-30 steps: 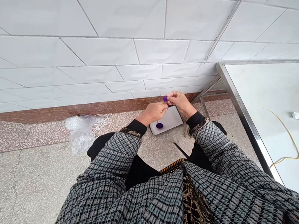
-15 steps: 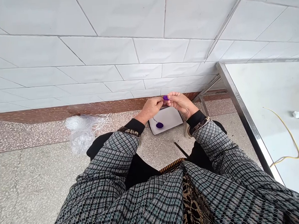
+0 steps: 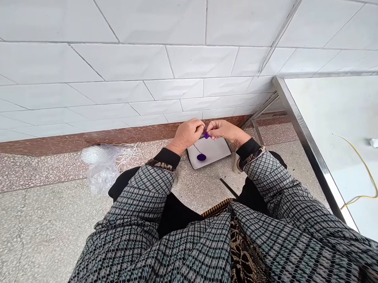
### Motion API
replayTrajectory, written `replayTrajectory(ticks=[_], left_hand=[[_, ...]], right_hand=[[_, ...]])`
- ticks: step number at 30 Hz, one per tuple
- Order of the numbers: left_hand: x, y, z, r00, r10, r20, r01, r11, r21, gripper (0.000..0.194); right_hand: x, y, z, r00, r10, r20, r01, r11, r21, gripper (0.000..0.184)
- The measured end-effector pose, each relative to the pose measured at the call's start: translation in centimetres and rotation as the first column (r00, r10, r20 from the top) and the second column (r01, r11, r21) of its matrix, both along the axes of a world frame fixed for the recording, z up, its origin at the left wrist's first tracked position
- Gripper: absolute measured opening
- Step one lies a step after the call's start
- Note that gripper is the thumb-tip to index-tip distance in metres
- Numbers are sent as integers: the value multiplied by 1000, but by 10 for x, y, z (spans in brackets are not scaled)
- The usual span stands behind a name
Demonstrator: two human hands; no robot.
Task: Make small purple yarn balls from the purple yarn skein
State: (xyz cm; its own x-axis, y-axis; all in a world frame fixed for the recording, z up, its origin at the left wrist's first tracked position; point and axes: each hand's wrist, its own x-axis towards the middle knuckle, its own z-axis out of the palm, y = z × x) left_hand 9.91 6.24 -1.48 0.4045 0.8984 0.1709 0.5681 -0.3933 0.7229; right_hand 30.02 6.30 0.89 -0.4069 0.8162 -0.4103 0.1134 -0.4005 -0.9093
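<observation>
Close together before the wall's base, both hands pinch a small bright purple piece point(image 3: 206, 135) that looks like crocheted or knotted yarn; its exact shape is too small to tell. My left hand point(image 3: 187, 133) has its fingers closed on the piece's upper left part. From the other side, my right hand point(image 3: 225, 130) grips it between thumb and fingers. A thin dark strand point(image 3: 197, 149) runs down from near the left hand to a dark purple yarn ball point(image 3: 201, 157). That ball rests on a white, dark-edged tray or board point(image 3: 215, 153) below the hands.
On the floor at left lies a clear plastic bag with white cord point(image 3: 101, 163). A dark stick point(image 3: 228, 187) lies near my knees. To the right stands a metal-edged table point(image 3: 306, 139) with a yellow cord point(image 3: 368, 170). White tiled wall point(image 3: 172, 62) rises ahead.
Both hands have turned, and the purple piece now hangs slightly lower and further left between them. My right hand's fingers have rolled over, knuckles more upward. The yarn ball stays on the tray.
</observation>
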Motion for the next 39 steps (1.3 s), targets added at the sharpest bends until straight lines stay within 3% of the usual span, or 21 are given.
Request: replayTrajectory(ticks=[3, 5, 10, 13, 17, 20, 24, 29, 33, 39], left_hand=[[6, 1, 0, 975, 111, 195, -72, 978, -194, 17], [14, -1, -1, 939, 191, 285, -113, 957, -267, 15], [28, -9, -2, 892, 326, 313, -271, 940, -207, 17], [30, -12, -1, 908, 315, 275, -284, 948, -146, 22], [30, -9, 0, 883, 350, 313, -289, 931, -225, 23], [23, -4, 1, 883, 328, 335, -240, 930, -278, 21], [7, 4, 5, 937, 242, 253, -165, 943, -291, 21], [-3, 6, 3, 943, 114, 312, 23, 914, -404, 23], [0, 4, -1, 887, 189, 421, 18, 898, -440, 26], [8, 2, -3, 818, 238, 523, -27, 925, -379, 21]], right_hand=[[1, -2, 4, 969, -86, -233, 67, 994, -88, 23], [0, -2, 4, 936, -182, -301, 152, 981, -119, 31], [-13, -1, -2, 843, -419, -337, 379, 908, -180, 38], [-23, -2, -8, 786, -514, -345, 492, 857, -156, 36], [-34, -7, -13, 761, -572, -304, 564, 816, -124, 32], [-36, -8, -13, 800, -542, -258, 536, 838, -102, 31], [-28, -4, -11, 870, -446, -211, 446, 893, -50, 33], [-19, 0, -8, 932, -299, -207, 288, 954, -81, 33], [-18, -2, -5, 912, -302, -277, 255, 947, -196, 31], [-20, -7, 8, 867, -373, -330, 263, 905, -334, 17]])
